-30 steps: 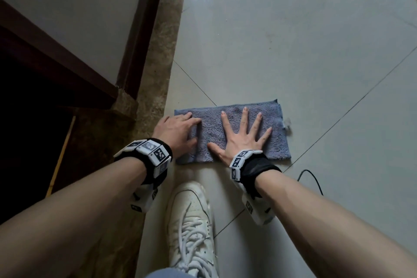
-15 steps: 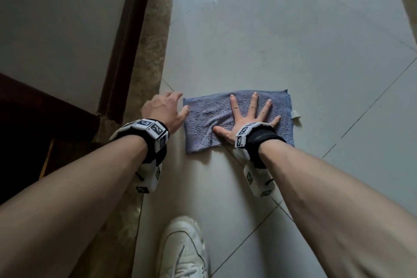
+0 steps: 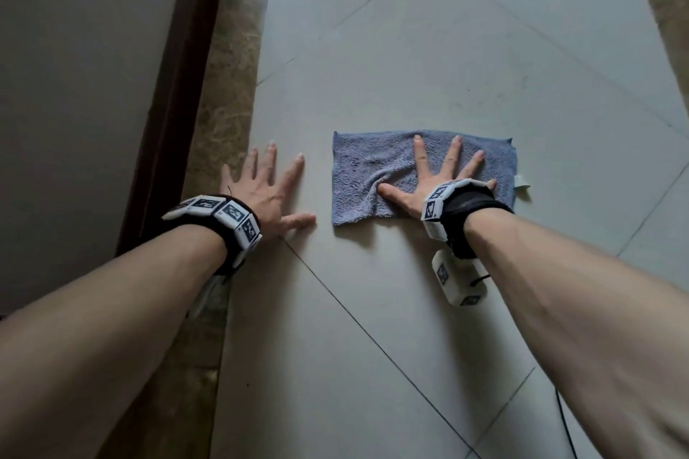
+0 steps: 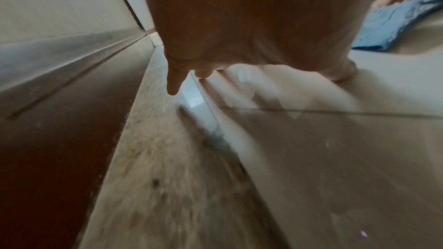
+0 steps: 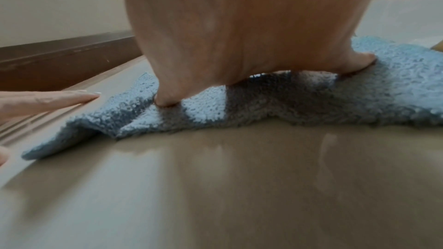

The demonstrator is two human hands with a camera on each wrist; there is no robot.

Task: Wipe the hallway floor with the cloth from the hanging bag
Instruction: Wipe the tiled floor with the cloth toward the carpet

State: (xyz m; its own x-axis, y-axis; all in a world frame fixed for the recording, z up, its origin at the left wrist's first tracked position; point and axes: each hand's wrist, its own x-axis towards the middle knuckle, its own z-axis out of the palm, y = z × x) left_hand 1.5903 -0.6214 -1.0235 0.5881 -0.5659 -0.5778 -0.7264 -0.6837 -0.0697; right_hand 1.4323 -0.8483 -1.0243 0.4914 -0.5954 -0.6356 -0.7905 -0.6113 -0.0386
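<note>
A blue-grey terry cloth [image 3: 369, 168] lies spread on the glossy tiled hallway floor [image 3: 410, 67]. My right hand [image 3: 436, 175] presses flat on the cloth's right half with fingers straight and splayed; the cloth bunches by the thumb. In the right wrist view the cloth [image 5: 395, 86] wrinkles under the right hand [image 5: 251, 54]. My left hand [image 3: 268, 186] rests flat on bare tile just left of the cloth, fingers spread, not touching it. From the left wrist view the left hand [image 4: 239, 26] hovers over the floor, with the cloth [image 4: 393, 24] at the upper right.
A dark brown skirting board [image 3: 175, 104] and a wall [image 3: 74, 86] run along the left, edged by a mottled brown stone strip [image 3: 223, 86]. A small white tag [image 3: 522, 181] sticks out at the cloth's right edge. A black cable [image 3: 566, 425] lies at the lower right.
The cloth and my right hand have slid forward and to the right along the floor. My left hand came off the cloth's left edge and now lies flat on bare tile. The shoe has left view.
</note>
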